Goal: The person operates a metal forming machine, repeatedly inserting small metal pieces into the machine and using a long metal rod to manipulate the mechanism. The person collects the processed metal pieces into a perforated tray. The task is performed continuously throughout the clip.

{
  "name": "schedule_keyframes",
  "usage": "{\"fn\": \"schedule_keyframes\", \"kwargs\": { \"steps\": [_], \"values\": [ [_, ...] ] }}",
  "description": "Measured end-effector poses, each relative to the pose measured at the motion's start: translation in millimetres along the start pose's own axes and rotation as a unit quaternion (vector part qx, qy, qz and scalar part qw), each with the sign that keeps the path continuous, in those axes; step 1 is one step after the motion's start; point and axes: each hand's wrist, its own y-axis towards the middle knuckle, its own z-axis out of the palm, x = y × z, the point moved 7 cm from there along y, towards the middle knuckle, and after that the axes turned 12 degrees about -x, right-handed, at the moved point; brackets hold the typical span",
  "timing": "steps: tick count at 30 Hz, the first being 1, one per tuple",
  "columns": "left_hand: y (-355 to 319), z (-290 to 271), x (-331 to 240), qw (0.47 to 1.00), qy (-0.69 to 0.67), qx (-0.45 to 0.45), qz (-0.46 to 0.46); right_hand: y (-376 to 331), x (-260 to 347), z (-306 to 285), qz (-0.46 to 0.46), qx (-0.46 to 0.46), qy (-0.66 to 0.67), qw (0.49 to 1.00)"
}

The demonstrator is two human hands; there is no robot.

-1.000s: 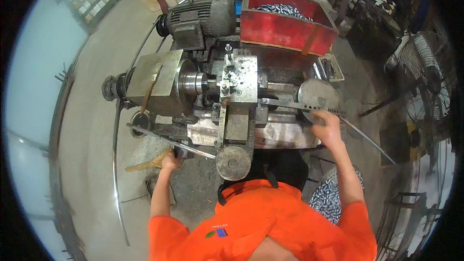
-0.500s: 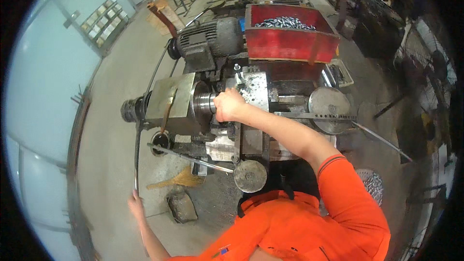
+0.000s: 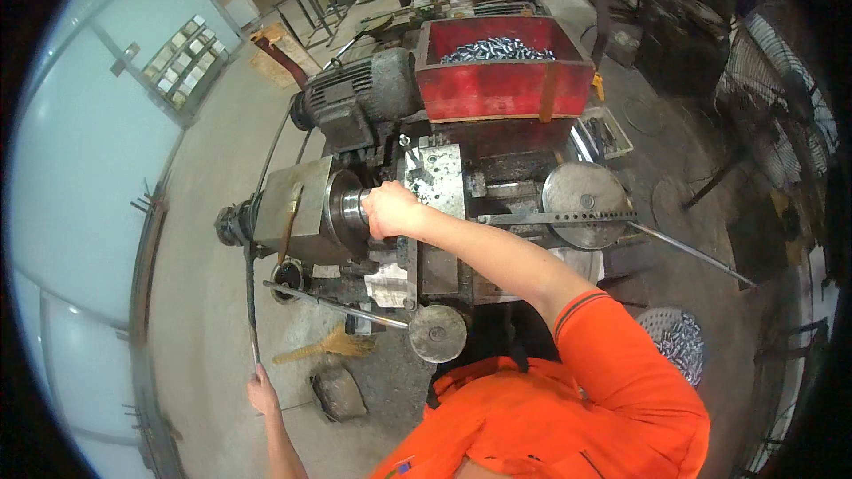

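A small grey lathe (image 3: 426,213) stands in front of me. My right hand (image 3: 389,210) reaches across it and is closed over the chuck (image 3: 348,207) at the spindle. My left hand (image 3: 262,393) is low at the left, gripping the near end of a long thin metal rod (image 3: 249,297) that runs up toward the back of the spindle (image 3: 232,223). Whether the right hand holds a part at the chuck is hidden by the fingers.
A red bin (image 3: 504,75) of small metal parts sits behind the lathe, beside a grey motor (image 3: 355,98). A round handwheel (image 3: 437,333) and a metal disc (image 3: 584,200) flank the bed. A brush (image 3: 324,346) and a dustpan (image 3: 337,393) lie on the floor. A basket of parts (image 3: 679,341) stands at the right.
My right hand left the disc at the right and went to the chuck. My left hand dropped from the lever by the lathe to the end of the long rod.
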Motion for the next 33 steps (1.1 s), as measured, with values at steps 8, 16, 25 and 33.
{"fn": "schedule_keyframes", "kwargs": {
  "steps": [8, 16, 25, 33],
  "values": [
    [-63, -37, -59, 0.999, 0.030, -0.016, 0.016, -4, 6, -14, 0.008, 0.046, -0.038, 0.998],
    [-67, -38, -60, 0.998, 0.044, -0.025, 0.028, -8, -85, -154, 0.049, -0.144, -0.123, 0.981],
    [-86, -59, -197, 0.947, -0.129, -0.006, 0.293, -82, -117, -217, 0.026, -0.251, 0.036, 0.967],
    [-146, 10, -300, 0.837, -0.321, 0.219, 0.385, -334, -201, -193, 0.266, -0.187, 0.027, 0.945]
  ]
}}
